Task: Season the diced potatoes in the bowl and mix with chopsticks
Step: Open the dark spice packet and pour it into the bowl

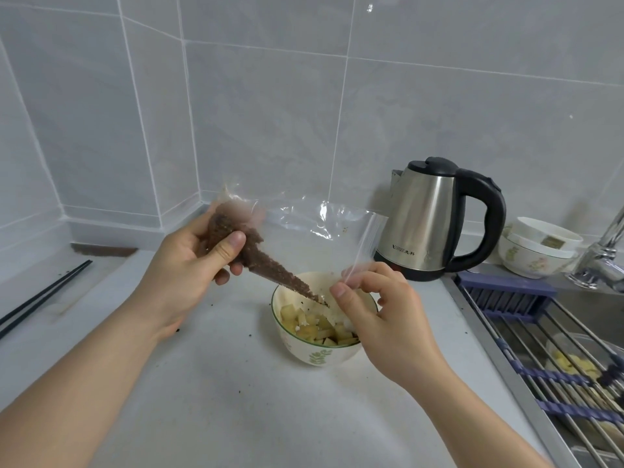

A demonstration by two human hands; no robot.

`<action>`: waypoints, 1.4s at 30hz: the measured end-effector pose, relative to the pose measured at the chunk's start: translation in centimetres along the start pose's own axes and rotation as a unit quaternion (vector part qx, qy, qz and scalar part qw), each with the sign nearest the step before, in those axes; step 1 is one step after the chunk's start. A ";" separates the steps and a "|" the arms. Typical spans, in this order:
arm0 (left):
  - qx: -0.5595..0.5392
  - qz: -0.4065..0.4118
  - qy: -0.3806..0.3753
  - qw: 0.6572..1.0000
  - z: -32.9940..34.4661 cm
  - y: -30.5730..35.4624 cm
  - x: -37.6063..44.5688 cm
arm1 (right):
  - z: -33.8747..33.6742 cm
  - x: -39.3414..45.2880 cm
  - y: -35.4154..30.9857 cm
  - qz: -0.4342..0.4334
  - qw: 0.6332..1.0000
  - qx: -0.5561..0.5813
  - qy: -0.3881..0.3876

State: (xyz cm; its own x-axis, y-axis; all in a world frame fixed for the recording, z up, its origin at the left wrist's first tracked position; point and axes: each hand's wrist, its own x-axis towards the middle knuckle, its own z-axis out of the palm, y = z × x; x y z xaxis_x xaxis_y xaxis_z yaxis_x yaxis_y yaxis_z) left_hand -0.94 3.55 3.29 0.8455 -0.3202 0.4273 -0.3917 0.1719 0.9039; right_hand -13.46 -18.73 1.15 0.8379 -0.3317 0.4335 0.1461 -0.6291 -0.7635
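A cream bowl (305, 354) with a green leaf print stands on the counter, holding diced potatoes (317, 327) flecked with dark seasoning. Above it a clear zip bag (304, 231) tilts down, and its brown ground seasoning (270, 265) runs in a streak toward the bag's mouth over the bowl. My left hand (192, 265) grips the bag's filled bottom corner. My right hand (374, 312) pinches the bag's open zip edge just over the bowl's right rim. A pair of black chopsticks (44, 293) lies on the counter at the far left.
A steel electric kettle (435, 221) stands behind the bowl on the right. Stacked white bowls (537, 248) sit by the faucet (604, 251). A roll-up rack (553, 349) covers the sink at right. Dark specks dot the counter (202, 383).
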 end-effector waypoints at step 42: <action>-0.191 -0.086 -0.031 0.977 0.7 0.0 0.0 | 0.6 -0.2 0.3 -0.049 0.998 -0.033 -0.013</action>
State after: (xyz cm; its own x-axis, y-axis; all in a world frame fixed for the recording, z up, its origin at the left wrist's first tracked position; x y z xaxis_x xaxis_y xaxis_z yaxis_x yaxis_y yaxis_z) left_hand -1.22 2.87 3.33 0.8582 -0.4292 0.2816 -0.0726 0.4416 0.8943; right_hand -13.29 -18.47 0.54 0.8342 -0.2486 0.4922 0.1937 -0.7036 -0.6837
